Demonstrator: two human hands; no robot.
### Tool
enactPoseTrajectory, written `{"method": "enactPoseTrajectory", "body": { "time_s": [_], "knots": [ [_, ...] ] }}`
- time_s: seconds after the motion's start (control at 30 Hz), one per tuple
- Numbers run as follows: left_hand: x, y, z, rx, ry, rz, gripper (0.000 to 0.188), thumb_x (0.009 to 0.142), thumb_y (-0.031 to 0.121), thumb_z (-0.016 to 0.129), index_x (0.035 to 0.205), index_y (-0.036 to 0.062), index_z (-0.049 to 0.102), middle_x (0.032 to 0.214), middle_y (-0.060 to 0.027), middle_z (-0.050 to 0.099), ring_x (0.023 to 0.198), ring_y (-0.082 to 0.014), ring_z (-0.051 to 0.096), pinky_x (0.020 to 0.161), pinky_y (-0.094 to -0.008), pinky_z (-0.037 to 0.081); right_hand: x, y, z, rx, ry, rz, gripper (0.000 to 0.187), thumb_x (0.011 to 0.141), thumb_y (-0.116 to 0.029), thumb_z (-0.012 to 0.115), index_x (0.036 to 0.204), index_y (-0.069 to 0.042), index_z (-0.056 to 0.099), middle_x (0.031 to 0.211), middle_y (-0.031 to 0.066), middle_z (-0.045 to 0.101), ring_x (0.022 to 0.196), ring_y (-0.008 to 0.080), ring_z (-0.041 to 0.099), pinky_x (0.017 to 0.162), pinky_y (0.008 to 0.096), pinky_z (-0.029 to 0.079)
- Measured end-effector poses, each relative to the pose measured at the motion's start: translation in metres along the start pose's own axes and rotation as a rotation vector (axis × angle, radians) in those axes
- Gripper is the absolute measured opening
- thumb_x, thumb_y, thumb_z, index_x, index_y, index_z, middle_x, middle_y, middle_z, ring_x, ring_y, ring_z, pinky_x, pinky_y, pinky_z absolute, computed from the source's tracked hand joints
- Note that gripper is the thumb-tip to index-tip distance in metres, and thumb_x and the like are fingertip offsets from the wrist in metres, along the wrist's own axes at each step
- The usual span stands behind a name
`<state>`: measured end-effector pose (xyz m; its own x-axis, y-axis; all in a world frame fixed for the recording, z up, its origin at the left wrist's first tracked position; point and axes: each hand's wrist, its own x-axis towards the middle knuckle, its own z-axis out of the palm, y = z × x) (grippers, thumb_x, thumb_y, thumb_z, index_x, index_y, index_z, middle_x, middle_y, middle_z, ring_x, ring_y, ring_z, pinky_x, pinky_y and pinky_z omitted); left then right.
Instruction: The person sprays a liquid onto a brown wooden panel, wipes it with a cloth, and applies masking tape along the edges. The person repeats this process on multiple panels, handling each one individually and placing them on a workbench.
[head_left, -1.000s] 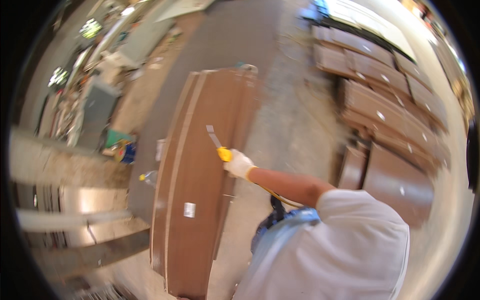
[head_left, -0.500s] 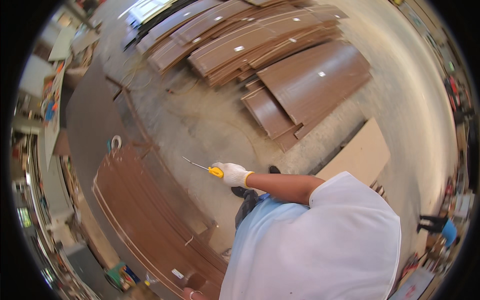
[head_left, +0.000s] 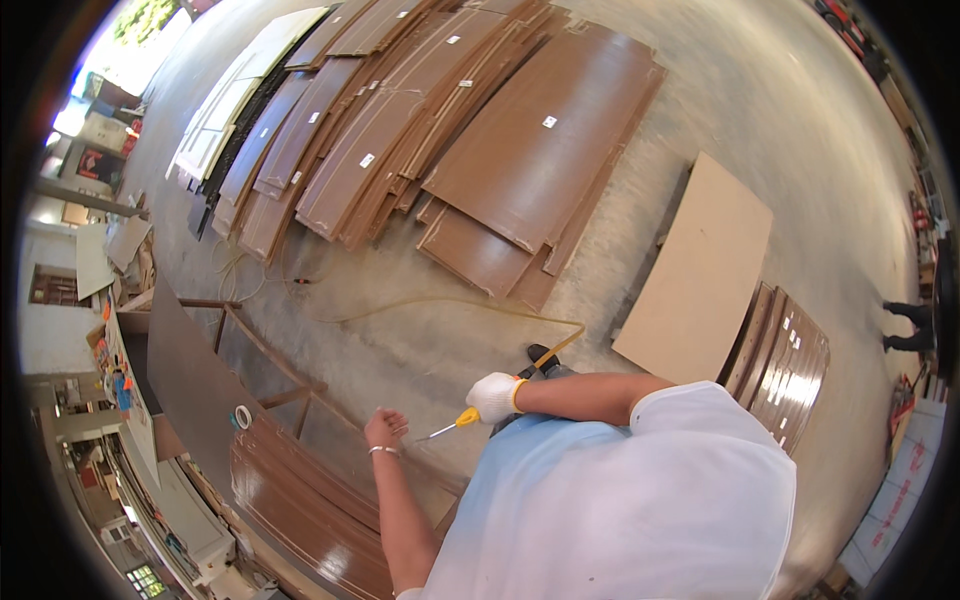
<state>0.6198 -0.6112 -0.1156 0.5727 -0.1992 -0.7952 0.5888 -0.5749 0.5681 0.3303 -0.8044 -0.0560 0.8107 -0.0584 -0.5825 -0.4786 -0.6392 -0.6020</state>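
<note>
1. Yellow-handled scraper with a thin metal blade (head_left: pixel 452 424) sits in the right hand (head_left: pixel 495 396), which wears a white work glove; its fingers are wrapped tight round the handle, blade pointing left and away from any panel
2. Left hand (head_left: pixel 385 429) is bare with a bracelet at the wrist, fingers loosely curled and holding nothing, just above the stack of glossy brown curved panels (head_left: pixel 310 515)
3. Grey sheet on the metal-framed surface (head_left: pixel 190 375) carries a roll of tape (head_left: pixel 242 416)
4. Judging by this, no scraping is under way; the blade is lifted clear
5. Thin hose (head_left: pixel 450 303) crosses the concrete floor (head_left: pixel 750 110)
6. Farther off lie many brown panels (head_left: pixel 520 140) and a pale board (head_left: pixel 700 280); whether they are finished cannot be told
</note>
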Motion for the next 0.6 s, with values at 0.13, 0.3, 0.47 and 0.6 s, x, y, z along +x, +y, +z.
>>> {"method": "enactPoseTrajectory", "body": {
  "time_s": [0.13,0.3,0.47,0.6],
  "knots": [
    [0.005,-0.014,0.051,0.224,0.087,0.008,0.04,0.106,0.036,0.056,0.079,0.0064,0.062,0.068,-0.0107,0.066,0.054,-0.0272,0.064,0.051,-0.0425,0.052,-0.029,0.041,-0.003,0.057,0.051,0.014,0.024,0.086,-0.027,0.07,0.102,-0.012,0.08,0.1,0.0159,0.079,0.095,0.0382,0.076,0.081,0.0502,0.059],
    [-0.008,-0.058,0.047,0.418,0.367,0.255,0.051,0.104,0.036,0.056,0.069,0.0003,0.063,0.07,-0.0132,0.068,0.063,-0.0261,0.063,0.063,-0.0412,0.051,-0.036,0.06,0.006,0.068,0.036,-0.043,0.021,0.088,-0.025,0.069,0.1,-0.012,0.08,0.101,0.0161,0.079,0.096,0.0381,0.076,0.082,0.0504,0.06],
    [-0.029,-0.143,0.018,0.398,0.468,0.486,0.044,0.106,0.027,0.052,0.074,0.0006,0.065,0.065,-0.0098,0.06,0.056,-0.024,0.056,0.057,-0.0429,0.047,-0.008,0.067,0.025,0.202,0.04,-0.017,0.024,0.089,-0.025,0.067,0.11,-0.018,0.076,0.104,0.0157,0.078,0.102,0.0401,0.074,0.087,0.0512,0.057],
    [-0.057,-0.231,-0.014,0.378,0.575,0.623,0.03,0.109,0.021,0.046,0.1,0.004,0.069,0.069,-0.0063,0.061,0.058,-0.0207,0.06,0.051,-0.0416,0.05,0.028,0.06,0.038,0.328,0.169,0.007,0.028,0.09,-0.021,0.066,0.115,-0.018,0.076,0.106,0.0152,0.078,0.102,0.0401,0.073,0.088,0.0514,0.057]
  ]
}}
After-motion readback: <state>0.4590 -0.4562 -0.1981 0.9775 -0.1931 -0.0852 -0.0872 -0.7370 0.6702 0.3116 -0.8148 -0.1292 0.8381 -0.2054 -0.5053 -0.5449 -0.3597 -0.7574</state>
